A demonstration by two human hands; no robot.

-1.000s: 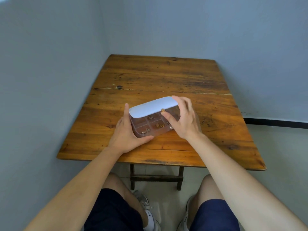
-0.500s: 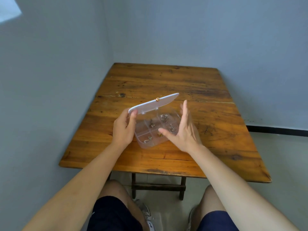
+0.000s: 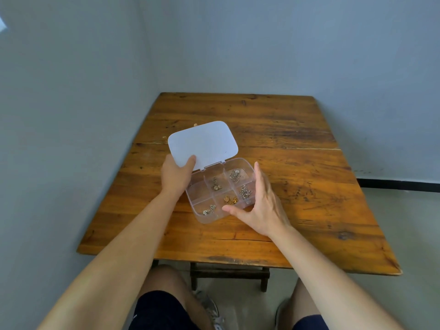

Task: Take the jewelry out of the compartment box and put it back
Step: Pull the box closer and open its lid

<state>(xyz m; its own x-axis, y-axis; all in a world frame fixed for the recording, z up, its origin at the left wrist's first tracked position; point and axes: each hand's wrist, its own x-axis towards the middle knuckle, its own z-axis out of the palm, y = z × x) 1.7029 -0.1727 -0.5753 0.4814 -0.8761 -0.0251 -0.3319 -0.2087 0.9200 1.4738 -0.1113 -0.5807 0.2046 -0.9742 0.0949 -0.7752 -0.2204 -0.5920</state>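
On the wooden table [image 3: 273, 129], near its left-front part: clear compartment box [image 3: 207, 216], lid [image 3: 202, 144] swung fully open toward the far-left, resting back on its hinge. Left hand [image 3: 175, 177] pinches the lid's near corner, thumb on top. Right hand [image 3: 259, 206] is open, fingers spread, cupped against the box's right side, thumb at the front edge; gripping nothing. Jewelry sits inside: silver piece [image 3: 209, 210] front-left, gold piece [image 3: 230, 200] front-middle, silver chain [image 3: 244, 192] front-right, more pieces in the back middle and right cells. Small gold knob [image 3: 195, 124] at the lid's far edge.
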